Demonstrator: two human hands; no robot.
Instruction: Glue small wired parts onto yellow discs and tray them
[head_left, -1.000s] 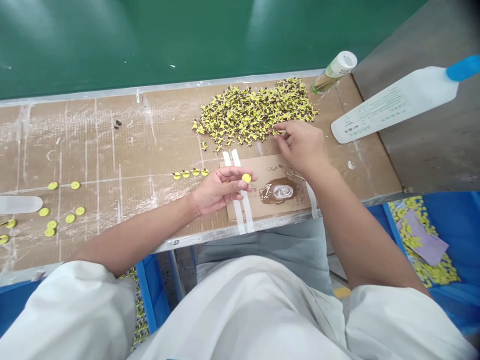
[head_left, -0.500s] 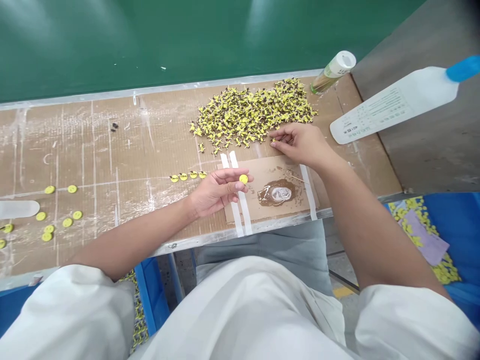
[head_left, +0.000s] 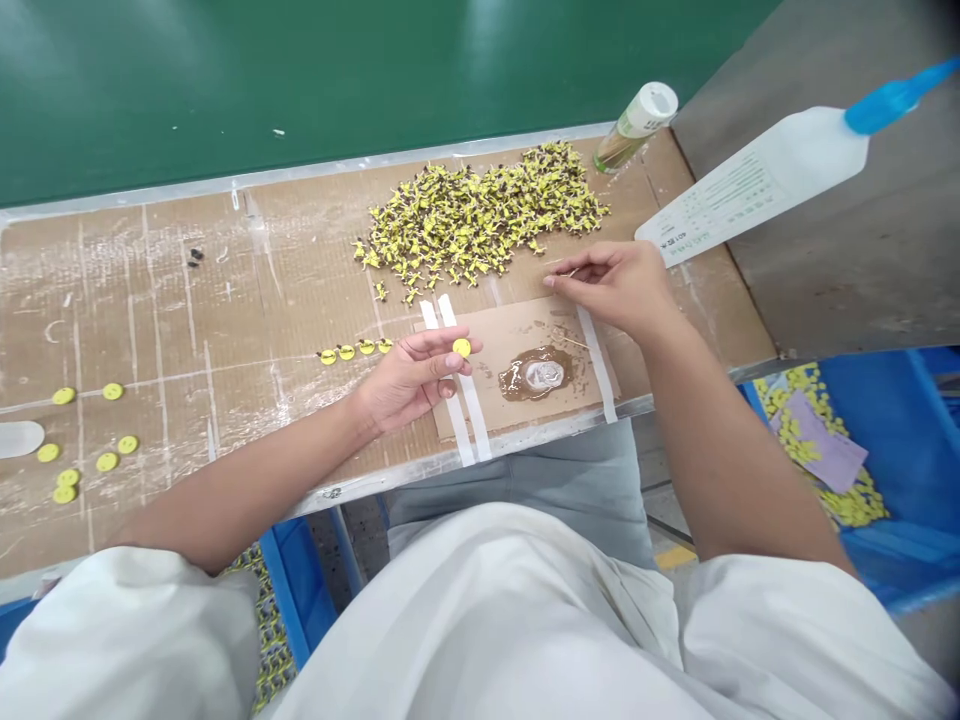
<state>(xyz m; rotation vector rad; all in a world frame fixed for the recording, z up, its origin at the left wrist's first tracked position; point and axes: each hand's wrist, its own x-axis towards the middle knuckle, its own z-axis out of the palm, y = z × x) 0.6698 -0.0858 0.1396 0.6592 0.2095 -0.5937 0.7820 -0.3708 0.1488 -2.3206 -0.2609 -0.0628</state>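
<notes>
My left hand [head_left: 409, 380] pinches a round yellow smiley disc [head_left: 461, 347] between thumb and fingertips, above the left edge of a taped cardboard piece [head_left: 525, 425]. To the right, my right hand [head_left: 611, 285] is closed in a pinch on a thin pale stick like a toothpick, mostly hidden by the fingers. It hovers just right of a heap of small yellow and black figures [head_left: 480, 220]. Below it, a wet puddle of clear liquid [head_left: 517, 378] surrounds a whitish round patch. Another thin stick [head_left: 570, 341] lies by the puddle. Several discs with dark pieces [head_left: 346, 352] form a row by my left wrist.
A white bottle with a blue nozzle [head_left: 765, 180] and a clear tube of sticks [head_left: 636, 128] stand at right. Loose yellow discs [head_left: 107, 461] lie at left near a white rounded object [head_left: 19, 439]. A blue bin [head_left: 900, 500] sits below right, another blue bin [head_left: 300, 585] below left.
The whole view has shifted, so the table appears further left. My right hand has drawn away from the heap to the right. The left hand keeps its pinch on the disc.
</notes>
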